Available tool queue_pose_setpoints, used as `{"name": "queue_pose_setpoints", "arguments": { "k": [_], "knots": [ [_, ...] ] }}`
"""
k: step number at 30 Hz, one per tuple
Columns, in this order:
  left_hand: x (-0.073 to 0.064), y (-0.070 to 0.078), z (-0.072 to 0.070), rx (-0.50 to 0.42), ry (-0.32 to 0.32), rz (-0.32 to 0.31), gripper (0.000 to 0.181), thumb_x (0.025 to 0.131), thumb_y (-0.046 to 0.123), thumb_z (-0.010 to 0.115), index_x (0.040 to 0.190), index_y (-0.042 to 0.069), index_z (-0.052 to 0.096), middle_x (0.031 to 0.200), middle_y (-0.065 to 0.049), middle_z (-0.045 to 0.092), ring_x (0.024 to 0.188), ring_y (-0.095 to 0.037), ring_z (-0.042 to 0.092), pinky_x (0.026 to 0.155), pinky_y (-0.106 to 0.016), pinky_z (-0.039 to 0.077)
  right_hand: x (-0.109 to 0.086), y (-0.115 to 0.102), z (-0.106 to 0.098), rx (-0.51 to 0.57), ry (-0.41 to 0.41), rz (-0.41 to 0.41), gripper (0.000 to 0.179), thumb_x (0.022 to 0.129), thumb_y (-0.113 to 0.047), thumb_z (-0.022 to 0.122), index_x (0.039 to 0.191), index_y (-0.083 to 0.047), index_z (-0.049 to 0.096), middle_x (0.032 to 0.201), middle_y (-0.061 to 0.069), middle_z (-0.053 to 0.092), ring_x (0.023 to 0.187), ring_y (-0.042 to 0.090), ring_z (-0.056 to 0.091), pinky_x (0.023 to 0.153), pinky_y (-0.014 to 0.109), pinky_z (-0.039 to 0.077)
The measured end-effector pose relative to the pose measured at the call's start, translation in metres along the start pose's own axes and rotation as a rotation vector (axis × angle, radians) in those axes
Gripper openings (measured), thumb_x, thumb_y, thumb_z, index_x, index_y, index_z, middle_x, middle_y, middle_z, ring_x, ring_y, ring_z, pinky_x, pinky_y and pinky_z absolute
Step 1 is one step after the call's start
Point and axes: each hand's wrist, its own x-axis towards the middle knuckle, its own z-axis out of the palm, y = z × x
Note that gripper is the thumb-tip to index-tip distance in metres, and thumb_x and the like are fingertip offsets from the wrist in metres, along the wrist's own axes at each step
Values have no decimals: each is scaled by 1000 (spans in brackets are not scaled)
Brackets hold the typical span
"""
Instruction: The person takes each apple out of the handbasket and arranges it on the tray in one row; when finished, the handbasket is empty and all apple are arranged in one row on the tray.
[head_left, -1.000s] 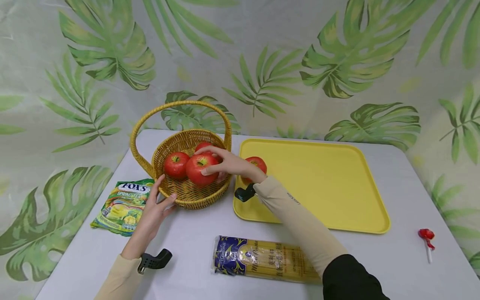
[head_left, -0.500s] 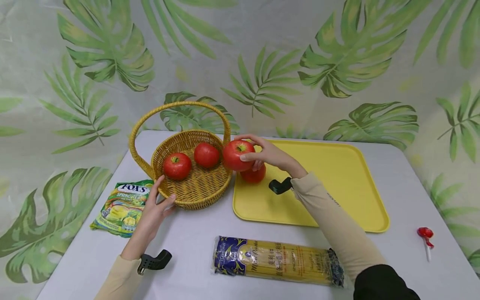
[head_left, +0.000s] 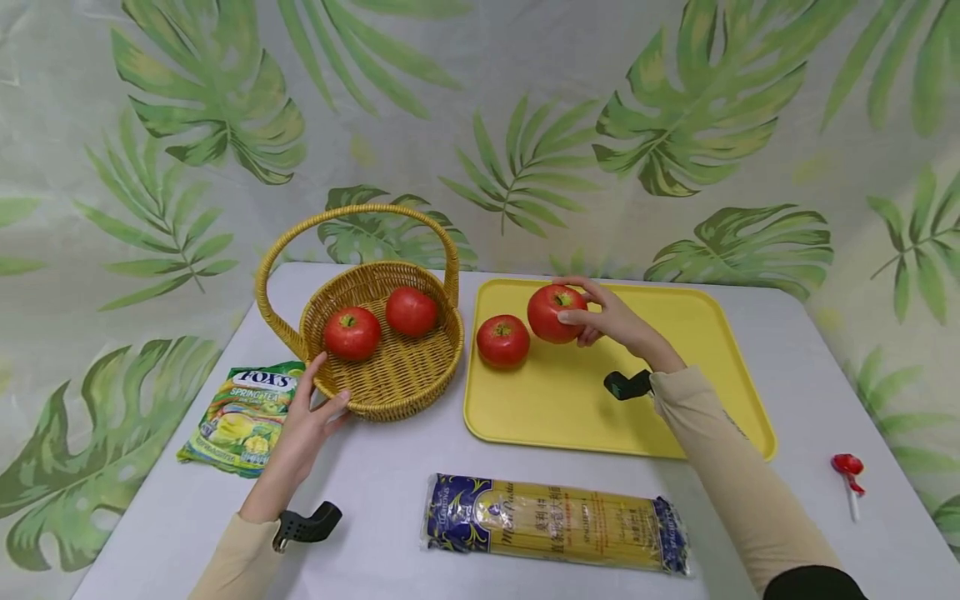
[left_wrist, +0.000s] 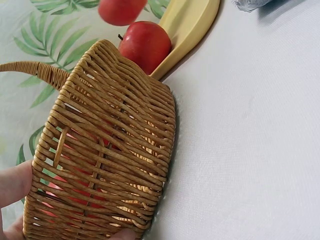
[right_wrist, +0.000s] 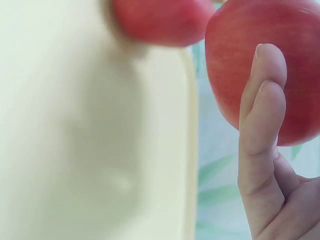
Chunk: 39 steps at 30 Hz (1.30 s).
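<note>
My right hand (head_left: 615,323) grips a red apple (head_left: 549,315) above the yellow tray (head_left: 525,417), thumb in front and fingers behind. In the right wrist view, fingertips (right_wrist: 267,107) press on that apple's side. Left of it, another apple (head_left: 502,342) rests on the tray. My left hand (head_left: 306,429) holds the near left side of a wicker basket (left_wrist: 110,145), fingers at the rim and thumb lower on the wall. Inside this basket lie two more apples, one at the left (head_left: 352,333) and one at the back (head_left: 411,312).
A green candy bag (head_left: 243,417) lies left of the basket, beside my left forearm. In front of the tray is a pack of spaghetti (head_left: 558,523). A red lollipop (head_left: 849,475) lies at the far right. The basket's tall handle (head_left: 360,210) arches over it.
My right hand has lifted an apple out of the basket and carried it right, past the apple on the tray. The left hand has stayed at the basket.
</note>
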Motion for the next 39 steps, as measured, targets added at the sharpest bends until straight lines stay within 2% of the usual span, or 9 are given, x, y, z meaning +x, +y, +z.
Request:
{"name": "queue_pose_setpoints", "arguments": {
  "k": [5, 10, 14, 19, 25, 32, 39],
  "knots": [
    [0, 0, 0, 8, 9, -9, 72, 100, 6, 49, 155, 22, 5, 157, -4, -14, 138, -38, 20, 106, -55, 29, -7, 22, -5, -23, 32, 36, 59, 92, -29, 65, 144, -20, 38, 126, 23, 45, 70, 46, 60, 66, 45, 56],
    [0, 0, 0, 18, 13, -19, 71, 100, 5, 48, 155, 22, 5, 157, -4, -14, 138, -37, 21, 106, -54, 30, -12, 37, -3, -27, 35, 56, 58, 92, -27, 64, 144, -18, 38, 123, 24, 44, 69, 44, 60, 64, 42, 56],
    [0, 0, 0, 20, 7, -11, 72, 100, 6, 48, 155, 21, 5, 157, -5, -14, 138, -37, 20, 106, -54, 30, -13, 45, 1, -34, 21, 77, 58, 92, -29, 66, 142, -19, 40, 124, 24, 43, 68, 39, 61, 64, 39, 56],
    [-1, -1, 0, 18, 1, 2, 72, 100, 6, 48, 155, 20, 5, 157, -5, -13, 138, -38, 20, 106, -55, 29, -14, 50, 7, -40, -22, 88, 61, 91, -29, 66, 144, -18, 37, 132, 26, 35, 69, 38, 63, 67, 41, 57],
    [0, -2, 0, 23, 9, -4, 71, 100, 6, 49, 154, 21, 5, 157, -6, -12, 137, -38, 21, 106, -55, 29, -16, 52, 9, -45, -45, 114, 63, 94, -29, 62, 146, -17, 29, 128, 27, 34, 70, 39, 64, 68, 41, 57],
    [-1, -3, -1, 26, 5, 6, 71, 100, 7, 49, 154, 21, 5, 157, -6, -12, 137, -40, 20, 105, -55, 29, -22, 46, 6, -72, -118, 133, 66, 95, -31, 60, 148, -18, 21, 130, 27, 32, 73, 39, 64, 69, 42, 56],
    [-1, -3, 0, 14, 2, 9, 71, 100, 8, 49, 155, 21, 6, 157, -5, -13, 138, -40, 19, 106, -55, 29, -22, 26, 0, -149, -66, 66, 62, 96, -34, 58, 148, -21, 27, 138, 24, 34, 70, 44, 61, 65, 42, 55]
  ]
}}
